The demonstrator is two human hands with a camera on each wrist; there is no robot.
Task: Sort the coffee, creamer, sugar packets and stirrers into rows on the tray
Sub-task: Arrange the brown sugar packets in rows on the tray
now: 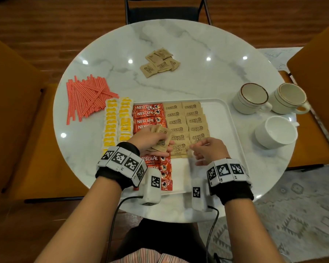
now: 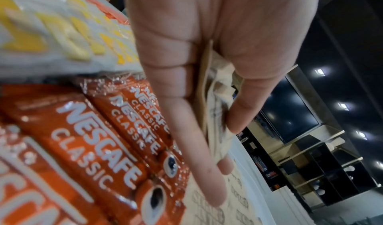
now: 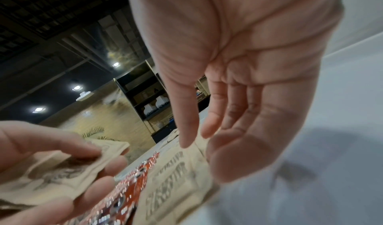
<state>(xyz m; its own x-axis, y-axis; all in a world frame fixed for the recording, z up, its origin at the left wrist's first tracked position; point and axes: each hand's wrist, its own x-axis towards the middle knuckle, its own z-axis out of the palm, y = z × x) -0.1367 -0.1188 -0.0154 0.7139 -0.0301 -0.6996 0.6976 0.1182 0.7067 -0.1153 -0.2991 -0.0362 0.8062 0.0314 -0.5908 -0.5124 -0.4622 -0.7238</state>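
Between the 2 hands, over the near part of the white tray, sits the work: the left hand grips a small stack of brown sugar packets, thumb on top and fingers curled beneath, as the left wrist view shows with the packets' edges pressed between thumb and fingers. Just to its right, the right hand hovers with fingers relaxed and apart, holding nothing; its fingertips hang just above a laid sugar packet, though contact cannot be told.

Beyond the right hand's fingers, 2 columns of sugar packets lie flat on the tray, running away from the person. Under and beyond the left hand lies a column of red Nescafe coffee sticks, which carries on nearer the person below the left wrist. Left of that hand, 2 columns of yellow-and-white creamer packets lie along the tray's left side.

Far beyond the left hand, a loose pile of sugar packets rests on the marble table. Farther left of the left hand, red-and-white stirrers lie heaped on the table. Well to the right of the right hand stand 3 white cups.
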